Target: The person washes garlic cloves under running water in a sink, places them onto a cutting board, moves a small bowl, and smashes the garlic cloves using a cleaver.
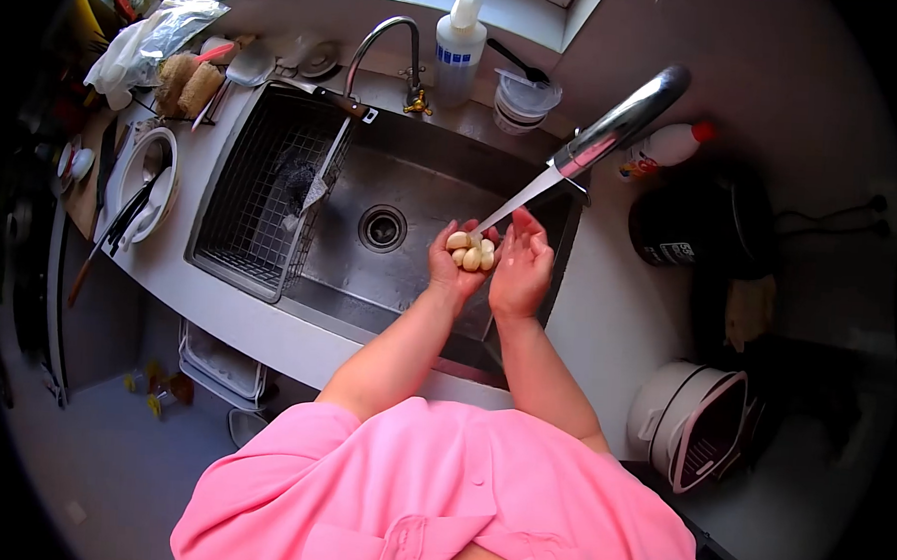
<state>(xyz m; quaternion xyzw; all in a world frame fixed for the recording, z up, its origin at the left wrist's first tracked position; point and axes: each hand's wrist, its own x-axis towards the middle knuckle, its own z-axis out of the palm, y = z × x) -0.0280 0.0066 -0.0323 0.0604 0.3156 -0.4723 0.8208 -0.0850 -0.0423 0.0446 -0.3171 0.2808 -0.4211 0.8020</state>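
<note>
Peeled garlic cloves (473, 257), several of them, lie in my cupped left hand (446, 263) above the sink (413, 168). A stream of water (515, 200) runs from the tall chrome faucet (626, 120) down onto the cloves. My right hand (522, 271) is close beside the left, palm turned up with its fingers loosely curled and apart. Nothing shows in the right palm, though its edge comes near the cloves. Below both hands is the steel basin with its round drain (382, 228).
A wire basket (252, 186) fills the sink's left side, with a knife (336, 100) across its back corner. Behind stand a smaller tap (384, 27), a spray bottle (460, 45) and a plastic tub (521, 103). A bowl of utensils (173, 173) sits left; a black appliance (706, 221) stands right.
</note>
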